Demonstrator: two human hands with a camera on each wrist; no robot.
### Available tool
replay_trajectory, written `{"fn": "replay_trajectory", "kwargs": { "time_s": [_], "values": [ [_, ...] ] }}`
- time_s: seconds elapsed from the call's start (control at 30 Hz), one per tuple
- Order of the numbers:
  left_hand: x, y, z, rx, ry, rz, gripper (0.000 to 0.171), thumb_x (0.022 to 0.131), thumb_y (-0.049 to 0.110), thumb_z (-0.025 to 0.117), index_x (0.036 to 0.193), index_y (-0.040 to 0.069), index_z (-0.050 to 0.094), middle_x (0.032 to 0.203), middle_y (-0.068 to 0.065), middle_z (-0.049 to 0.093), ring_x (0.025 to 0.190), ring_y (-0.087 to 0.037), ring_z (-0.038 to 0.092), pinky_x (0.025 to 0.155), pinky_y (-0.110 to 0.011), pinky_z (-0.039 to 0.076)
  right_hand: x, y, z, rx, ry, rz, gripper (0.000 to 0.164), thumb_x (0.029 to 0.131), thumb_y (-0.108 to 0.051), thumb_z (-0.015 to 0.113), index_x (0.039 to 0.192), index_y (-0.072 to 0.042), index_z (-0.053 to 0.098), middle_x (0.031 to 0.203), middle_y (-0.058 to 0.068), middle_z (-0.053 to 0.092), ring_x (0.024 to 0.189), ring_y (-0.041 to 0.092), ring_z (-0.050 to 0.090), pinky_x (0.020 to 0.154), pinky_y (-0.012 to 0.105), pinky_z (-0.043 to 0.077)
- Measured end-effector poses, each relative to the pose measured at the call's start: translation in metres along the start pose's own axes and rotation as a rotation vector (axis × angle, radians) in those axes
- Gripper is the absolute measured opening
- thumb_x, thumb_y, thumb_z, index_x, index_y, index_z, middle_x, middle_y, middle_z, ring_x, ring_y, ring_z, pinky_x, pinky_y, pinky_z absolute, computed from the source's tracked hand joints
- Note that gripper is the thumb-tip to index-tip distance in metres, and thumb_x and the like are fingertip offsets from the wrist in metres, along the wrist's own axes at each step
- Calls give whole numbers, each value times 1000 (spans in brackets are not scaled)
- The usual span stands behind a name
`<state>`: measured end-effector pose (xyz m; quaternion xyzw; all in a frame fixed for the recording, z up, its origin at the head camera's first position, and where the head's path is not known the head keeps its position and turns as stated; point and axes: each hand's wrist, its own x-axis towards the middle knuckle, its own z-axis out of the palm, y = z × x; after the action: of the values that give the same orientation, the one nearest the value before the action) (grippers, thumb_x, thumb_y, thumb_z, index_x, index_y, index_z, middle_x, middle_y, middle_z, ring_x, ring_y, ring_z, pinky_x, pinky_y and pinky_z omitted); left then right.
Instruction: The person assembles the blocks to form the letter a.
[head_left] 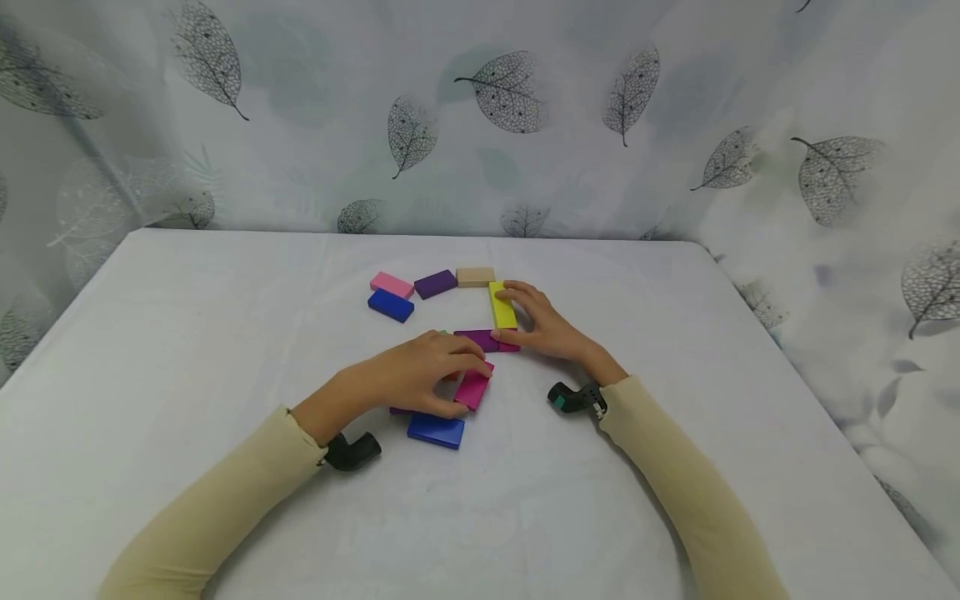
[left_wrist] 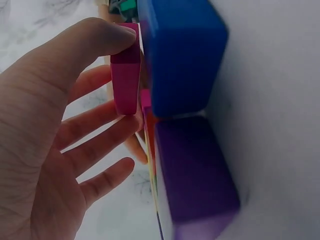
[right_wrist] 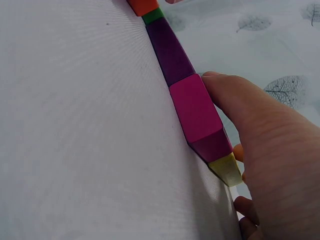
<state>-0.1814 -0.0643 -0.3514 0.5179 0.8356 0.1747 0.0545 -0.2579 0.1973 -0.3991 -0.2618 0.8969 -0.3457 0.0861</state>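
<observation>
My left hand (head_left: 420,371) pinches a magenta block (head_left: 474,388) between thumb and fingertips. In the left wrist view that block (left_wrist: 125,87) is held beside a blue block (left_wrist: 187,60), which adjoins a purple block (left_wrist: 195,175) on the table. My right hand (head_left: 553,329) rests at the right bend of a block row, its fingers by a yellow block (head_left: 503,310). The thumb touches a second magenta block (right_wrist: 197,107) at the corner, between the yellow block and another purple block (right_wrist: 172,52). Part of the row is hidden behind my left hand.
Farther back, the row continues with a tan block (head_left: 476,277), a purple block (head_left: 435,284), a pink block (head_left: 392,284) and a blue block (head_left: 391,307). Orange (right_wrist: 143,6) and green (right_wrist: 153,16) blocks show in the right wrist view. A white cloth (head_left: 247,333) covers the table.
</observation>
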Motion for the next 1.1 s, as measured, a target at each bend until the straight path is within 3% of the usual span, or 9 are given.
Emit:
{"fn": "replay_trajectory", "kwargs": {
  "time_s": [0.33, 0.63, 0.9, 1.1],
  "values": [
    [6, 5, 7, -59, -103, -66, 45, 89, 40, 68, 129, 19, 62, 137, -5, 54, 131, -25, 46, 111, -57, 29, 2, -1, 3, -1, -5, -6, 65, 90, -30, 70, 146, -12, 41, 160, 8, 19, 148, 30, 10, 115, 61, 13],
    [10, 4, 8, -56, -50, -26, 32, 92, 31, 67, 120, 14, 68, 121, -5, 58, 113, -21, 55, 102, -40, 43, 1, -1, 0, -10, 0, -1, 66, 91, -31, 69, 146, -12, 40, 160, 8, 19, 148, 30, 10, 115, 61, 13],
    [13, 10, 12, -148, -79, 12, 31, 95, 23, 64, 124, 11, 66, 127, -5, 57, 119, -18, 54, 101, -29, 46, 1, -1, -1, -8, 16, -18, 66, 89, -28, 71, 145, -9, 41, 159, 10, 20, 148, 31, 11, 115, 60, 13],
    [15, 22, 16, -43, -28, -69, 43, 89, 39, 68, 123, 13, 63, 113, -1, 60, 100, -12, 57, 92, -30, 48, 1, -1, 1, -5, 12, -5, 67, 89, -30, 71, 145, -10, 41, 160, 10, 20, 148, 31, 11, 115, 60, 13]
  ]
}}
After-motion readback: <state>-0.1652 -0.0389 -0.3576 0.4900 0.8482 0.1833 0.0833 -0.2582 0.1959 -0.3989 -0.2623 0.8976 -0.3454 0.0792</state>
